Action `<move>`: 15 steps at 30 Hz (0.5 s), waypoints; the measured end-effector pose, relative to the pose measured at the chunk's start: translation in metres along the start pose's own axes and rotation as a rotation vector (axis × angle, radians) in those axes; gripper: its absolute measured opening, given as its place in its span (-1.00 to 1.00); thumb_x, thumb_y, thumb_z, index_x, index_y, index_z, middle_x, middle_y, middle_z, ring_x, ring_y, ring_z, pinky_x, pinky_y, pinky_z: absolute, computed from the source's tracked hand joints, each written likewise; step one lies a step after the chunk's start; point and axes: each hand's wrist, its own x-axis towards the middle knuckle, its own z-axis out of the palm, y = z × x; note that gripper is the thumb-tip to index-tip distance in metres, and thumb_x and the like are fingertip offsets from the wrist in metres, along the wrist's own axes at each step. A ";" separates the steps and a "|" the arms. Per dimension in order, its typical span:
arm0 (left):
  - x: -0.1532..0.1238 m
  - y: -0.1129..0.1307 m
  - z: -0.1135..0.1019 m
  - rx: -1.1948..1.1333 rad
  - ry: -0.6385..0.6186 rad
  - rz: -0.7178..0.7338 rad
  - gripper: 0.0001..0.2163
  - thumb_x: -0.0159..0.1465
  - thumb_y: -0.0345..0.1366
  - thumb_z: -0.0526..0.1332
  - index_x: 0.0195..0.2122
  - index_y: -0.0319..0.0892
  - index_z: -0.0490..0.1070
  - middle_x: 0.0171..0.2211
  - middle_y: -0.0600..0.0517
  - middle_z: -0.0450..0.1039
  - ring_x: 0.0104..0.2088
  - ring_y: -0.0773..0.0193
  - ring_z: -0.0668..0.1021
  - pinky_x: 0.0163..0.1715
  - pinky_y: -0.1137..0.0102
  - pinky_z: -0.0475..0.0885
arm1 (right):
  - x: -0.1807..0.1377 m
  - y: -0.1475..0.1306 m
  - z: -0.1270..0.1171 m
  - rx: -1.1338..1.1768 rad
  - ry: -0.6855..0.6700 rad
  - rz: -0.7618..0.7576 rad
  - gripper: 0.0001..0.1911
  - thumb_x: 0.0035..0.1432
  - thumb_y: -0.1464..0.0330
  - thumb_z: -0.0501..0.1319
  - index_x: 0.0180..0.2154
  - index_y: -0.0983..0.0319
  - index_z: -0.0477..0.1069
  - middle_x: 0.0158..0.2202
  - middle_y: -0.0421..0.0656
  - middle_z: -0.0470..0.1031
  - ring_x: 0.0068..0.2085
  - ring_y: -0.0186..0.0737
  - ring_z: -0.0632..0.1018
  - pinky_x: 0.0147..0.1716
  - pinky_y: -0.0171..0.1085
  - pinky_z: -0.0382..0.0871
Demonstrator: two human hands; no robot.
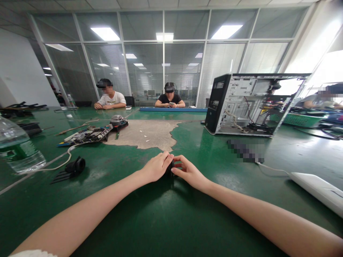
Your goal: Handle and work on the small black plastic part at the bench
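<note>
In the middle of the green table (pixel 150 214), my left hand (pixel 157 167) is closed round a small black part (pixel 169 169). Most of that part is hidden behind the fingers, so its kind does not show. From the other side my right hand (pixel 191 173) grips the same part, its thumb and bent fingertips against the edge. To the left lies a similar-looking black piece with a round end and thin prongs (pixel 75 165).
An opened computer case (pixel 245 105) stands at the right behind a blurred dark item (pixel 245 150) and a white device (pixel 318 187). At the left are a bottle (pixel 20 150) and a circuit board (pixel 85 136). Several people sit around the table.
</note>
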 end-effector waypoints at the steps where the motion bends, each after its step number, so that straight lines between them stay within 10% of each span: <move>1: 0.000 0.000 0.000 0.001 0.001 -0.004 -0.62 0.31 -0.05 -0.30 -0.34 -0.14 0.18 -0.38 0.02 0.32 -0.31 0.20 0.43 -0.25 0.31 0.30 | 0.000 0.000 0.000 0.020 -0.007 -0.015 -0.71 0.02 0.34 0.21 -0.19 0.18 0.21 -0.17 -0.15 0.33 -0.15 -0.24 0.43 -0.23 -0.22 0.37; 15: -0.001 0.002 -0.003 -0.018 -0.006 0.001 -0.60 0.32 -0.07 -0.30 -0.37 -0.16 0.21 -0.42 0.04 0.32 -0.34 0.21 0.43 -0.33 0.35 0.28 | -0.001 0.000 -0.001 -0.023 -0.010 -0.008 -0.68 0.05 0.32 0.18 -0.12 0.17 0.20 -0.14 -0.15 0.32 -0.17 -0.26 0.43 -0.19 -0.21 0.36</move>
